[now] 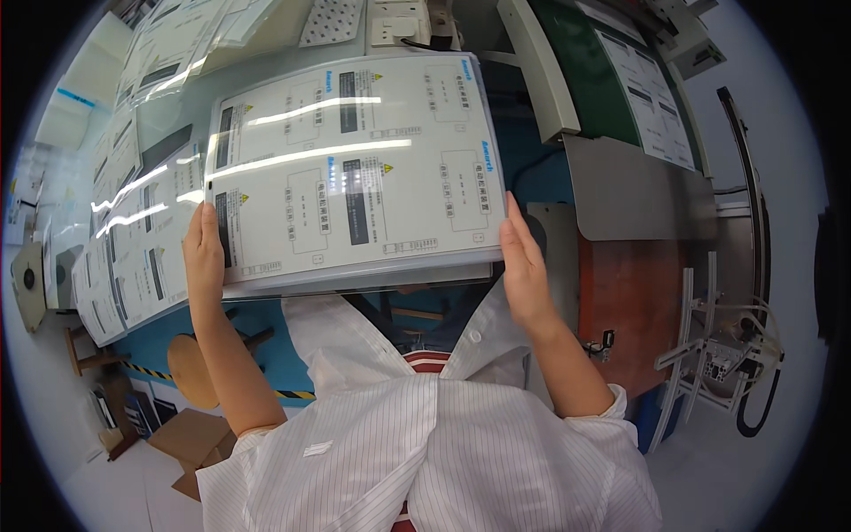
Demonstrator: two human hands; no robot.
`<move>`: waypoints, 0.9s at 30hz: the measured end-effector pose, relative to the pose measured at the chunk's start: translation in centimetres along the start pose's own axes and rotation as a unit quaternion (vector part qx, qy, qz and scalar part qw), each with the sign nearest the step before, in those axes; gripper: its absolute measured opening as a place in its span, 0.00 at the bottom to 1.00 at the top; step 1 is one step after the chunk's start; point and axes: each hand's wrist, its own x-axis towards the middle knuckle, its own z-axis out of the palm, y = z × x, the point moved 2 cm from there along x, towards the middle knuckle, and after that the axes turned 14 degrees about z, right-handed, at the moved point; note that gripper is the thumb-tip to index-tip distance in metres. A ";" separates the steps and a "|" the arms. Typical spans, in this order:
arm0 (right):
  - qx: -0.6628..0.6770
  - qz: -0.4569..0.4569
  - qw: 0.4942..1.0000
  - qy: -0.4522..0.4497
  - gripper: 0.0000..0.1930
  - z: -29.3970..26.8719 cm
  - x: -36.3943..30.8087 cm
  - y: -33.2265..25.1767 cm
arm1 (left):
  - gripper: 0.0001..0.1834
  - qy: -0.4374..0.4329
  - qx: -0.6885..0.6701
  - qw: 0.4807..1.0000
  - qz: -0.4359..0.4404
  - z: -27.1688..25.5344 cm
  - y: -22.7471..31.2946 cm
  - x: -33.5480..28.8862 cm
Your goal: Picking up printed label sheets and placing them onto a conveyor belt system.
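A thick stack of glossy printed label sheets (390,191) lies in front of me, tilted slightly, its near edge by my body. The sheets are white with black panels, blue marks and small yellow triangles. My left hand (205,255) presses against the stack's left edge with its fingers straight and close together. On the opposite side, my right hand (525,270) presses the right edge, fingers extended along it. Between them the two palms hold the stack. Parts of both hands beneath the edge are hidden.
More printed sheets (164,199) cover the table to the left. At right, a green conveyor belt (576,62) carries a printed sheet (651,106), above a grey metal plate (638,191). A round wooden stool (189,371) and a cardboard box (191,436) stand lower left.
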 end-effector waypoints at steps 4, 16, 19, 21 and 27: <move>-0.012 -0.035 0.999 -0.011 0.30 0.1 -0.9 0.7 | 0.26 -0.012 0.029 0.999 0.009 0.7 0.6 -0.1; -0.281 -0.136 0.929 0.200 0.31 -12.2 6.5 0.0 | 0.28 0.028 -0.025 0.999 0.021 0.0 -5.0 0.0; -0.425 -0.117 0.814 0.379 0.33 -19.2 10.6 2.9 | 0.28 0.039 0.024 0.998 0.032 -0.3 -6.1 0.5; -0.486 -0.063 0.752 0.440 0.35 -22.2 12.3 4.3 | 0.28 0.028 0.005 0.999 0.039 -0.8 -6.3 0.6; -0.507 -0.014 0.716 0.481 0.36 -27.7 14.4 3.8 | 0.28 0.035 0.044 0.997 0.050 0.0 -5.8 0.2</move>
